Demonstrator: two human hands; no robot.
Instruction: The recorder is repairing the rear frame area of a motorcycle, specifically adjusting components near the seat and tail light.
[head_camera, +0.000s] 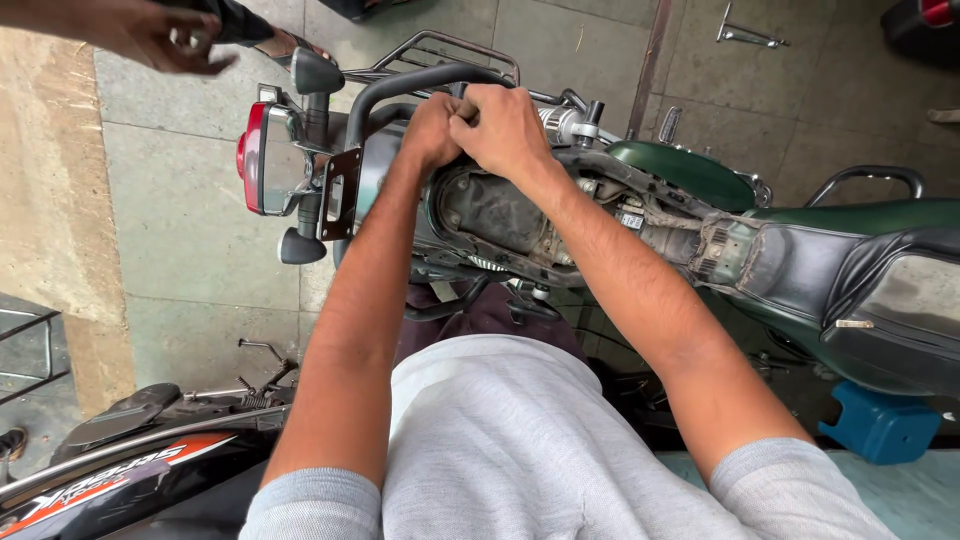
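Observation:
I stand over the rear of a green motorcycle (690, 172) whose seat is off, so the dirty open frame bay (500, 220) shows. My left hand (430, 132) and my right hand (508, 128) are pressed together, both fists closed at the spot where the black grab rail (400, 82) meets the frame. What they grip is hidden under the fingers. The red tail light (256, 156) and its black plate bracket (340, 195) sit just left of my left hand.
Another person's hand (165, 38) holds a dark object at the top left. A black seat (880, 290) lies on the bike at right, with a blue block (880, 425) below it. A black and orange motorcycle (120, 470) stands at bottom left on the stone floor.

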